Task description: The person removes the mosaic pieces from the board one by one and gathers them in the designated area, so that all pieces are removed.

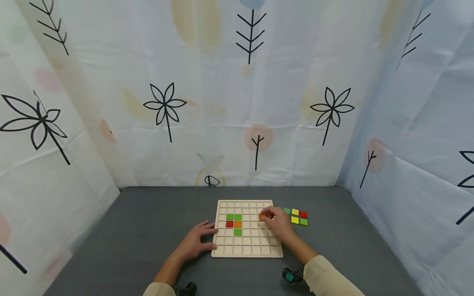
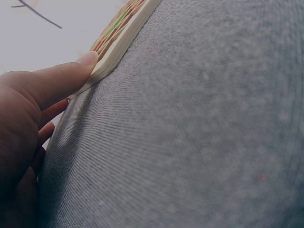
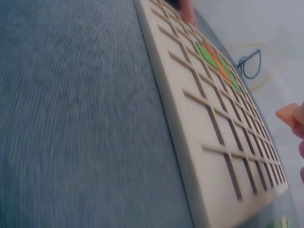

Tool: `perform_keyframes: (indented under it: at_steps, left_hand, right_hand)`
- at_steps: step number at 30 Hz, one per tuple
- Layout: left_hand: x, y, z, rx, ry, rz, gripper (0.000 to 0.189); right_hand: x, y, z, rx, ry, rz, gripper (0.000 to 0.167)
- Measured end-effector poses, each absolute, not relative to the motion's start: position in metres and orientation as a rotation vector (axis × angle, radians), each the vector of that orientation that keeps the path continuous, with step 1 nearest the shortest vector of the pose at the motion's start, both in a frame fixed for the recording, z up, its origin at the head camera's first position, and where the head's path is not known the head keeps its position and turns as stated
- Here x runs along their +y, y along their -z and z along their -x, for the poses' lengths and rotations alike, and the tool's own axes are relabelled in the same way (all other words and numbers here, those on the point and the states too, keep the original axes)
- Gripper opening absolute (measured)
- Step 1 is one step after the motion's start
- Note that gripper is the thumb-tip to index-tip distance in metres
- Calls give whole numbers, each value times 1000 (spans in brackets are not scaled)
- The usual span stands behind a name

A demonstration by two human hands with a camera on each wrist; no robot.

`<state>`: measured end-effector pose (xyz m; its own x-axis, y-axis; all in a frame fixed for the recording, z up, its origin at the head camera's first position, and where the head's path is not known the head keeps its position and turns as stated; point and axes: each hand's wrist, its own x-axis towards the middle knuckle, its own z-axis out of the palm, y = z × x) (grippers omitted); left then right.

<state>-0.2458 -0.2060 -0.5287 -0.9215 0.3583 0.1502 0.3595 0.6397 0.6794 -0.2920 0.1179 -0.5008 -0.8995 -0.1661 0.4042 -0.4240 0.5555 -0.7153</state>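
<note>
A wooden grid board [image 1: 255,250] lies flat on the table, and several coloured tiles sit in its cells: green tiles [image 1: 238,232], a red tile [image 1: 229,224] and an orange tile [image 1: 238,224]. Above the board's right part, my right hand [image 1: 279,225] pinches another orange tile [image 1: 261,217]; in the right wrist view that orange tile [image 3: 287,114] is held up off the board. My left hand [image 1: 195,241] rests at the board's left edge with fingers spread, and the left wrist view shows the thumb [image 2: 71,78] touching the board's edge [image 2: 118,52].
Loose tiles lie on the table right of the board: yellow tiles [image 1: 294,220], a red tile [image 1: 303,214] and green tiles [image 1: 303,222]. A dark grey cloth [image 1: 148,222] covers the table. Patterned white curtains [image 1: 207,144] stand behind and at both sides.
</note>
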Motion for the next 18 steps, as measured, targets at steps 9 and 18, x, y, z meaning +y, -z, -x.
perform_keyframes:
  at_steps: [9,18]
  left_hand:
    - [-207,529,245,-2847,1181,625,58]
    - [-206,528,244,-2854,1154,624,58]
  right_hand:
    - [146,500,287,-2485,-1174,-477,13]
    - [171,504,280,-2491,-1182,-404,13]
